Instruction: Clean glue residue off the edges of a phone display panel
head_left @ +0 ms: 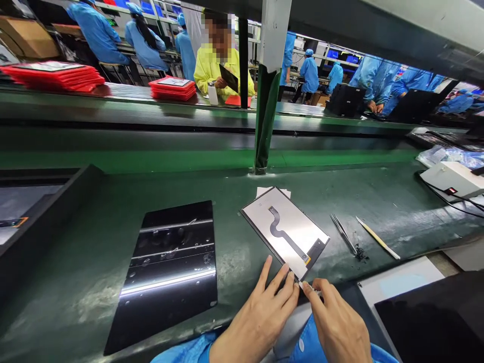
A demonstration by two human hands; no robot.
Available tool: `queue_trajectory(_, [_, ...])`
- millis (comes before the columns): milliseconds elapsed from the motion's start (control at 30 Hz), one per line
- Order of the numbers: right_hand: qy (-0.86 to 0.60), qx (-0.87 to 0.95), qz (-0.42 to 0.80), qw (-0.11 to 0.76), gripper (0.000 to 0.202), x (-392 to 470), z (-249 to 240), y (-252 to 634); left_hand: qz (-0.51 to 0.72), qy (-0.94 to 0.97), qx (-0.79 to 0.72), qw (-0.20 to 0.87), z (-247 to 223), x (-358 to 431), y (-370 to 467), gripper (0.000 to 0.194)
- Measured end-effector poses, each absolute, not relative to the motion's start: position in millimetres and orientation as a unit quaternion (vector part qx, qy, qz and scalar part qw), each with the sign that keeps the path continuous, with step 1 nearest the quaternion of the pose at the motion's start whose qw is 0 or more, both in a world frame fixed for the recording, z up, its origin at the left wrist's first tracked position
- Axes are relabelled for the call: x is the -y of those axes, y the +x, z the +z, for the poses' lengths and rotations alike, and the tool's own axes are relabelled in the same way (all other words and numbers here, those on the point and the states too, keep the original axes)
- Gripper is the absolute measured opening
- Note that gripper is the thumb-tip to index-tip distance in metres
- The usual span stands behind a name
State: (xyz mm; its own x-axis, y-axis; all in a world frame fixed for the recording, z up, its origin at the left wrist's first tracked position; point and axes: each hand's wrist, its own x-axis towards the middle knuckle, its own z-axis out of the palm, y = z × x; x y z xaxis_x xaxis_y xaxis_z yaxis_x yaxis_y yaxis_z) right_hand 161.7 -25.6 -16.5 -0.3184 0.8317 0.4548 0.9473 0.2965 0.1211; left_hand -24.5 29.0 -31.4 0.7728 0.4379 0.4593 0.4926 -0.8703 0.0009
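Head cam, only angle I've got: the silver-white rectangular display panel with thin black edges [308, 224] was lying flat on the dark green counter [234, 287], just beyond the fingers, with the near corner pretty much right at them. Its long axis ran on a diagonal, far left down to near right. A curvy dark grey ribbon cable [293, 244] snaked across its back, ending at an orange-yellow bit by the near right end. Some white paper [284, 192] poked out past the far end.

The left hand [257, 317] had its fingers spread, tips at or just beside the near-left long edge. The right hand [340, 322] was at the near corner, thumb and finger pinched narrow around a small pale item [301, 285], mostly covered, so I couldn't tell what it was. Honestly both hands were close, but the right was nearest that corner while the left covered the long side.

Off to the right of the panel sat silver metal tweezers [343, 233], tips by a little pile of black scraps [361, 253], then a slim yellow-handled tool [378, 239]. A big glossy black sheet [170, 287] lay left of the left hand, well apart from the panel.
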Motion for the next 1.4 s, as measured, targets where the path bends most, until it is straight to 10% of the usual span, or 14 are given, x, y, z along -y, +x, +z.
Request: queue_trajectory(1400, [-0.59,0.77,-0.186,0.156,0.045,26.7,-15.5,154.5,-0.247,-0.934,0.253,0.046,-30.9,-28.7,-24.3,0.032])
